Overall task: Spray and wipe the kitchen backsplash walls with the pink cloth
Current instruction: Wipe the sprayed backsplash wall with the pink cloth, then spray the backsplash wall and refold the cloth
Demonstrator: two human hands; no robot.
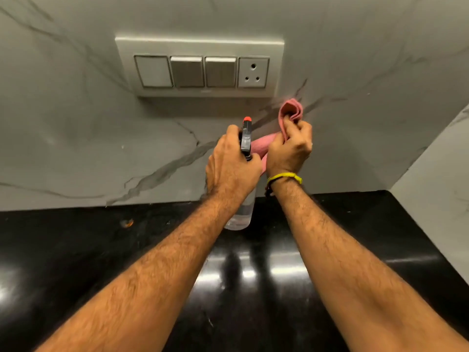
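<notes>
My left hand (232,163) grips a clear spray bottle (241,214) by its neck, its black trigger head with an orange nozzle tip (247,119) pointing up toward the wall. Close beside it on the right, my right hand (289,148) holds the pink cloth (291,110), bunched in the fingers, with a fold sticking up and another part trailing left behind the bottle head. Both hands are raised in front of the white marble backsplash (101,138), just below the switch plate.
A white switch plate (200,67) with three rocker switches and a socket is mounted on the backsplash above the hands. A glossy black countertop (76,250) runs below. A second marble wall (439,174) meets the backsplash at the right corner.
</notes>
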